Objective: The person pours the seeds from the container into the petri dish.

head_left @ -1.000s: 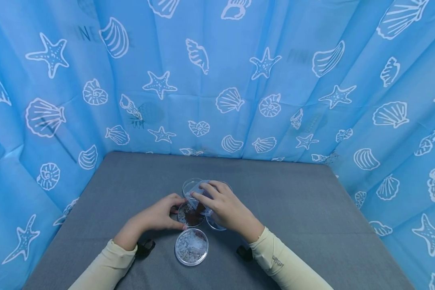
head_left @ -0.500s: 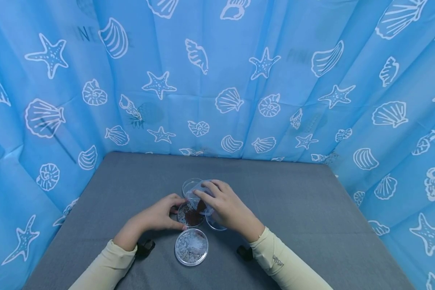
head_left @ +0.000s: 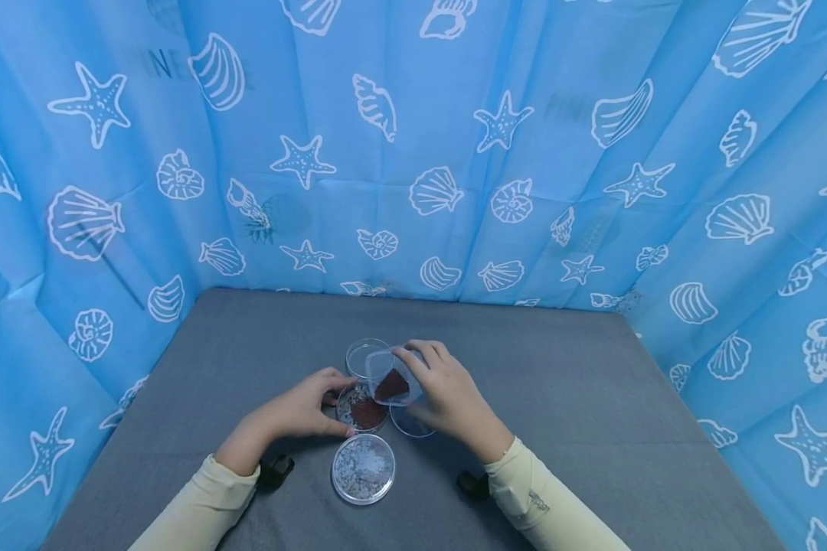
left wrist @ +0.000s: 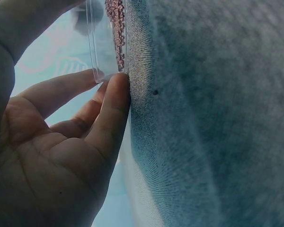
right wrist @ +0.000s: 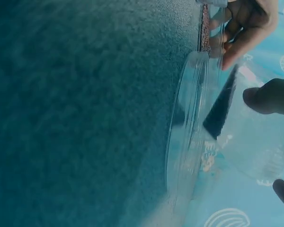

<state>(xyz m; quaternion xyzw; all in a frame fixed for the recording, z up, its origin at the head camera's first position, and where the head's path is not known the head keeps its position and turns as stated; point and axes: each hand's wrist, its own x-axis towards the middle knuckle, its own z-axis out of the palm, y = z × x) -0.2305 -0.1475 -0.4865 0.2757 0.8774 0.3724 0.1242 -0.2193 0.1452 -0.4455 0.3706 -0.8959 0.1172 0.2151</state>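
My left hand [head_left: 296, 407] holds a clear petri dish [head_left: 339, 417] on the table, thumb at its near edge and fingers at the far side. White bits and a patch of reddish-brown granules [head_left: 368, 414] lie in the dish. In the left wrist view, fingertips touch the wall of the dish [left wrist: 95, 52]. Just to the right, my right hand [head_left: 449, 392] grips a clear plastic container [head_left: 379, 361], tilted, with dark brown granules [head_left: 391, 385] heaped along its lower side. Close by the petri dishes, this container [right wrist: 258, 137] also shows in the right wrist view.
Nearest the body stands another petri dish [head_left: 363, 503] with white bits inside. A clear dish [head_left: 353, 348] sits behind the held one, and one more [head_left: 413, 431] is partly hidden under my right hand. A blue shell-print curtain [head_left: 400, 184] surrounds the grey table [head_left: 537, 367].
My right hand has drawn the plastic container back to the right and tipped it less steeply. The brown granules inside show more openly now. My left hand has stayed at the petri dish.
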